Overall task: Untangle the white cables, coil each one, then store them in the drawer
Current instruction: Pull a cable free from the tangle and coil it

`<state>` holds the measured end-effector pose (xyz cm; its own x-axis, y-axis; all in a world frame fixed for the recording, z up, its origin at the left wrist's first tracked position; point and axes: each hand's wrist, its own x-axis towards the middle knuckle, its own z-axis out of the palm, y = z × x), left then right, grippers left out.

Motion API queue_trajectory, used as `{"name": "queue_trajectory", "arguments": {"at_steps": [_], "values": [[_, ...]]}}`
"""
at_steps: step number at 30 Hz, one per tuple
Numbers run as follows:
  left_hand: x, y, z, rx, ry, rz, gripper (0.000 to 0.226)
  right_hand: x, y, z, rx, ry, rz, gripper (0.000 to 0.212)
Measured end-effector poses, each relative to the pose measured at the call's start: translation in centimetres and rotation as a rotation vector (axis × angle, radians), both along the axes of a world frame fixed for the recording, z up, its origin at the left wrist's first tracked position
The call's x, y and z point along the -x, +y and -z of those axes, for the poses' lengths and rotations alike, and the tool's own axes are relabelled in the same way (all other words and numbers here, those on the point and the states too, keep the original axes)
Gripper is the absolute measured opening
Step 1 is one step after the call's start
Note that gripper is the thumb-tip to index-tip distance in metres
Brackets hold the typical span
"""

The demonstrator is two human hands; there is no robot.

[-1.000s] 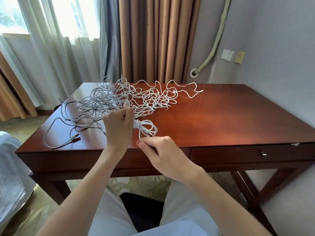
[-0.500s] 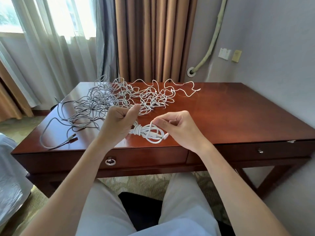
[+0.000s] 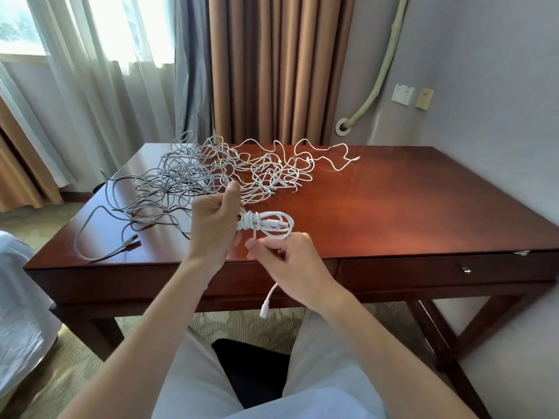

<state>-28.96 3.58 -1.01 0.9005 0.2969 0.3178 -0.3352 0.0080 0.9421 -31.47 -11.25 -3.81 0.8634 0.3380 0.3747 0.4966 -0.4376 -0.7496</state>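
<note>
A small coil of white cable (image 3: 269,226) hangs just above the desk's front edge. My left hand (image 3: 216,220) grips its wrapped end. My right hand (image 3: 287,261) pinches the loose tail below the coil, and the tail's white plug (image 3: 263,311) dangles under that hand. Behind the hands a large tangle of white and grey cables (image 3: 217,173) spreads over the left and middle of the dark red wooden desk (image 3: 408,213). Two drawers sit in the desk front; the right drawer (image 3: 447,270) with a small metal knob is closed, the left one is mostly hidden by my arms.
A grey cable end with a plug (image 3: 130,244) lies near the desk's front left corner. Curtains hang behind the desk, and a wall stands to its right. A white bed edge (image 3: 18,297) is at the left. My legs are under the desk front.
My right hand moved from beside the coil down below it, drawing the loose tail downward, so the plug now hangs free. My left hand kept its grip on the coil.
</note>
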Motion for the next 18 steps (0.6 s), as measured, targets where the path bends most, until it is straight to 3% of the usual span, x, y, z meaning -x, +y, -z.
{"name": "queue_trajectory", "arguments": {"at_steps": [3,5,8,11,18], "values": [[-0.5,0.3,0.8,-0.114,-0.083,-0.224,0.068,1.4,0.5,-0.1,0.170,-0.109,-0.002,0.037],[-0.6,0.7,1.0,-0.318,-0.180,-0.311,0.065,2.1,0.6,-0.8,0.290,-0.177,0.011,0.036],[-0.3,1.1,0.6,-0.681,-0.258,-0.212,0.065,2.5,0.1,-3.2,0.475,-0.311,0.036,0.026],[-0.1,1.1,0.6,-0.850,-0.306,-0.099,0.067,1.5,-0.8,-5.5,0.427,-0.358,0.017,0.016],[1.9,0.1,-0.1,-0.443,-0.178,0.175,0.071,-2.4,-3.0,-5.8,-0.066,-0.084,-0.149,0.011]]}}
